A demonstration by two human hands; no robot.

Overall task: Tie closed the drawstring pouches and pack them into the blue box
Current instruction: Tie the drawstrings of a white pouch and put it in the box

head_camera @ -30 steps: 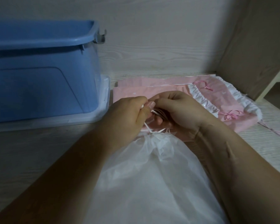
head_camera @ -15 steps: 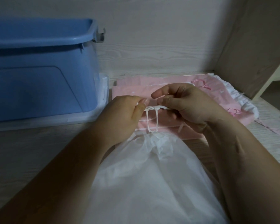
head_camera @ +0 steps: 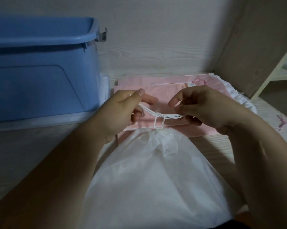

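A white translucent drawstring pouch (head_camera: 156, 176) lies on the wooden surface in front of me, its mouth gathered tight. Its white cord (head_camera: 162, 116) is crossed and stretched sideways above the mouth. My left hand (head_camera: 121, 113) pinches the cord's left end, and my right hand (head_camera: 204, 108) pinches the right end. The blue box (head_camera: 40, 71) stands at the far left, open on top. Pink drawstring pouches (head_camera: 169, 86) lie flat in a stack behind my hands.
A clear lid (head_camera: 104, 90) lies under the blue box. A wooden panel (head_camera: 255, 47) rises at the far right, with a white shelf frame (head_camera: 271, 70) beside it. A pink ribbon (head_camera: 281, 123) lies on the surface at the right edge.
My hands have moved apart, left hand to the left and right hand to the right, drawing the crossed white cord taut above the pouch's gathered mouth.
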